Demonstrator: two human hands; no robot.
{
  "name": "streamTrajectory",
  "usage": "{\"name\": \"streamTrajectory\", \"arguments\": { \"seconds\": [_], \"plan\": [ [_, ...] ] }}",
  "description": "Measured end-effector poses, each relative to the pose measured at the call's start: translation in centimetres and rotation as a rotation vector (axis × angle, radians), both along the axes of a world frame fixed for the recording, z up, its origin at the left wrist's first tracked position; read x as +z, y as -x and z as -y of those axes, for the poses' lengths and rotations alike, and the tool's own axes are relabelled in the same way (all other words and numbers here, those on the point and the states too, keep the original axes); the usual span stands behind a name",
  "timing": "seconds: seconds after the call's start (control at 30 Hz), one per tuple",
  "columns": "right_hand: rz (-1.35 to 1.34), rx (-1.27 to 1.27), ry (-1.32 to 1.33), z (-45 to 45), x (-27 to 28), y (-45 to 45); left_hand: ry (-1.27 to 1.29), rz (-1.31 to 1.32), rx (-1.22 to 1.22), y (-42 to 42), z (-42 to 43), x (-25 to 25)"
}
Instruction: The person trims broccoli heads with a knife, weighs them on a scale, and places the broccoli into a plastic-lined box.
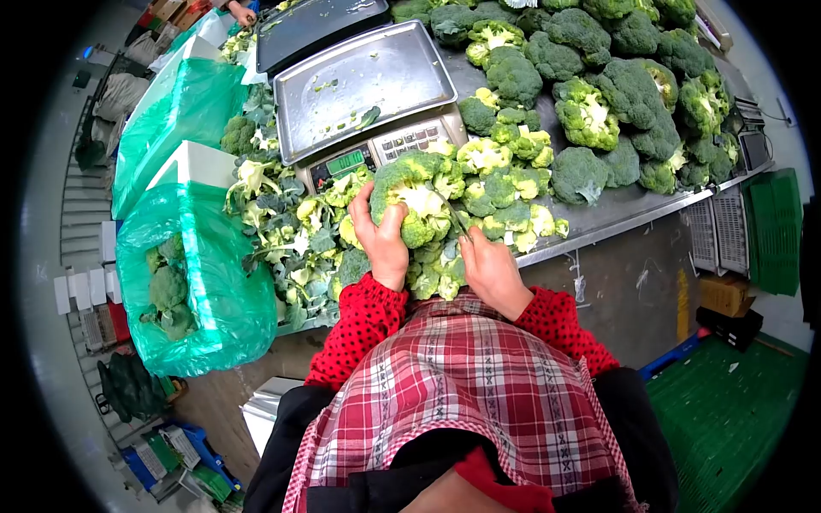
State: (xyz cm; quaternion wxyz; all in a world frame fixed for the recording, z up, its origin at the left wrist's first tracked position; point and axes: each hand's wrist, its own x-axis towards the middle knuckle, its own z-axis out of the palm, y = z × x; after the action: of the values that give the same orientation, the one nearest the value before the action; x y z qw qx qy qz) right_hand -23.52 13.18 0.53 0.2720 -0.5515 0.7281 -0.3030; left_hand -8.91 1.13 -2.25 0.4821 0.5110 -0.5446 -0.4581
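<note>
My left hand (385,239) is wrapped round the left side of a large broccoli head (416,190), whose pale cut stem faces up. In my right hand (492,268) is a small knife (451,212), its curved blade against the right side of that head. Cut florets (505,192) lie just beyond and to the right of my hands. Below the head, more florets (436,272) sit near my apron. Trimmed leaves and stems (295,248) are heaped to the left of my left hand.
A scale (368,85) with a metal tray stands ahead. Whole broccoli heads (633,94) are piled at the right. Boxes lined with green plastic (218,291) stand at the left. Another person's hand (243,14) shows at the top left. The metal table's edge (616,224) runs rightward.
</note>
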Motion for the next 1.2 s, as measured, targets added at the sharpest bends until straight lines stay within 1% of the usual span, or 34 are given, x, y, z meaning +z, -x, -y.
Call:
{"name": "streamTrajectory", "arguments": {
  "seconds": [0.07,0.1,0.13,0.17,0.2,0.27,0.3,0.33,0.4,0.43,0.47,0.53,0.57,0.6,0.63,0.67,0.7,0.73,0.77,0.8,0.83,0.87,0.9,0.93,0.97,1.03,1.07,1.13,1.2],
  "plan": [
    [-0.019,-0.001,-0.02,0.1,-0.1,-0.1,0.082,0.064,0.037,0.5,-0.6,0.7],
    [-0.022,-0.002,-0.019,0.3,-0.7,-0.1,0.083,0.061,0.037,1.0,-0.9,1.1],
    [-0.048,-0.001,-0.024,0.5,-1.8,-0.2,0.181,0.141,0.051,1.4,-1.5,1.3],
    [-0.074,-0.005,-0.028,0.7,-1.8,-0.4,0.282,0.221,0.061,1.6,-1.8,1.5],
    [-0.078,-0.013,-0.017,1.0,-1.4,-0.1,0.294,0.215,0.056,1.8,-1.5,1.5],
    [-0.013,0.01,-0.168,0.5,-0.4,0.0,0.233,0.117,0.049,1.3,-1.5,1.0],
    [-0.167,0.054,-0.068,-0.1,-1.0,0.6,0.152,0.036,0.023,1.1,-1.4,0.8],
    [-0.173,0.053,-0.061,0.1,-1.3,1.1,0.159,0.03,0.024,1.2,-1.2,0.8],
    [-0.341,0.108,0.044,0.7,-1.0,1.7,0.116,0.1,0.046,1.2,-1.1,1.2],
    [-0.36,0.126,-0.032,1.4,-0.6,2.1,0.121,0.103,0.081,1.3,-0.8,0.9],
    [-0.36,0.123,-0.029,1.4,-0.5,1.9,0.124,0.103,0.08,1.3,-0.9,0.8],
    [-0.15,0.115,-0.025,1.7,-0.4,1.3,0.105,0.069,0.082,1.3,-0.5,1.0],
    [-0.156,0.101,-0.14,1.3,0.3,1.1,0.198,0.186,0.067,1.3,-0.7,1.1],
    [-0.154,0.101,-0.139,1.3,-0.8,1.7,0.226,0.224,0.02,1.1,-0.9,0.9],
    [-0.323,0.166,-0.123,1.3,-2.6,3.1,0.187,0.205,0.028,1.0,-0.8,1.0],
    [-0.491,0.225,-0.107,1.6,-2.7,4.2,0.149,0.185,0.03,1.1,-0.6,1.2],
    [-0.439,0.224,-0.085,1.9,-2.6,4.9,0.086,0.112,0.038,1.0,-0.4,0.8],
    [-0.447,0.222,-0.078,1.8,-2.2,5.2,0.034,0.029,0.058,0.9,0.6,0.1],
    [-0.315,0.191,-0.134,1.5,-0.4,4.8,-0.046,-0.035,0.047,0.0,1.6,-1.2],
    [-0.179,0.159,-0.19,1.0,0.6,4.2,-0.043,-0.049,0.062,0.0,1.7,-0.4],
    [-0.104,0.17,-0.106,0.3,-0.9,4.8,-0.122,-0.133,0.05,-0.1,1.4,0.6],
    [0.034,0.168,0.022,-0.1,-2.5,5.4,-0.204,-0.224,0.042,0.4,0.9,2.8],
    [0.192,0.131,-0.029,0.2,-2.8,5.4,-0.172,-0.161,0.017,0.5,1.2,3.8],
    [0.356,0.087,-0.085,0.2,-3.0,5.2,-0.174,-0.161,0.02,0.0,1.6,3.9],
    [0.359,0.085,-0.084,0.4,-2.6,5.2,-0.236,-0.204,-0.06,-0.9,2.5,4.1],
    [0.86,-0.412,-0.224,0.7,-1.4,5.2,-0.333,-0.325,-0.206,-2.3,4.4,4.0],
    [0.862,-0.418,-0.219,0.5,-1.1,5.4,-0.295,-0.273,-0.226,-1.9,4.2,5.8],
    [0.817,-0.298,-0.301,-0.3,-0.7,5.5,-0.259,-0.258,-0.266,-1.4,4.8,6.1],
    [0.815,-0.321,-0.257,-0.4,-1.0,5.7,-0.252,-0.206,-0.275,-0.6,5.3,8.7]
  ]
}}
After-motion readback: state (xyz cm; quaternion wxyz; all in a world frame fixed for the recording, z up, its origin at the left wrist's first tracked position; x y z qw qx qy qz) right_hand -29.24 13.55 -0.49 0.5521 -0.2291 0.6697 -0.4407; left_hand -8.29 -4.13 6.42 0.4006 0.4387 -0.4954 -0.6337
